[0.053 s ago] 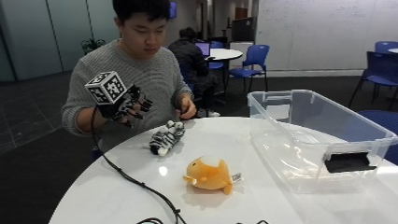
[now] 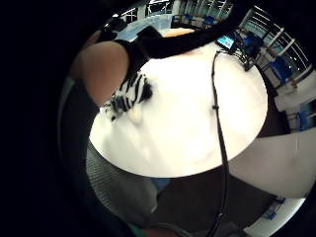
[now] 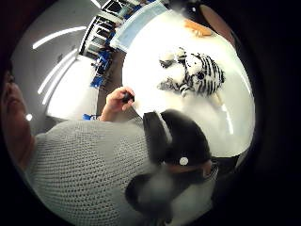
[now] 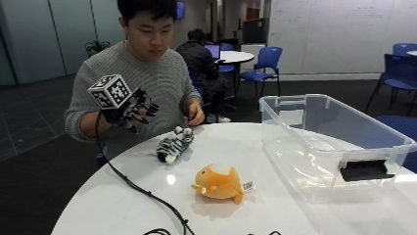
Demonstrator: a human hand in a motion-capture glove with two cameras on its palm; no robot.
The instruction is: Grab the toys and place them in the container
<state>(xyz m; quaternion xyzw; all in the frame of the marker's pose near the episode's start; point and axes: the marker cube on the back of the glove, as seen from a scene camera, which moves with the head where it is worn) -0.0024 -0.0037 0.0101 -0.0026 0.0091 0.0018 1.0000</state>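
A black-and-white striped zebra plush [image 4: 174, 144] lies on the round white table [image 4: 130, 196] near the person's side. An orange plush toy [image 4: 220, 184] sits nearer the table's middle. The clear plastic container [image 4: 338, 142] stands at the right with nothing in it. My gloved right hand [image 4: 133, 111] hovers in the air up and to the left of the zebra, fingers spread, holding nothing. In the thumb side palm view the zebra [image 3: 195, 71] lies on the table beyond my gloved fingers [image 3: 181, 136]. The little finger side view shows the zebra [image 2: 129, 95] at the table's rim.
The person's bare left hand [image 4: 193, 111] rests at the table's far edge behind the zebra, holding a small dark object. A black cable [image 4: 140, 188] trails from the glove across the table's left part. Blue chairs [image 4: 264, 63] and another table stand behind.
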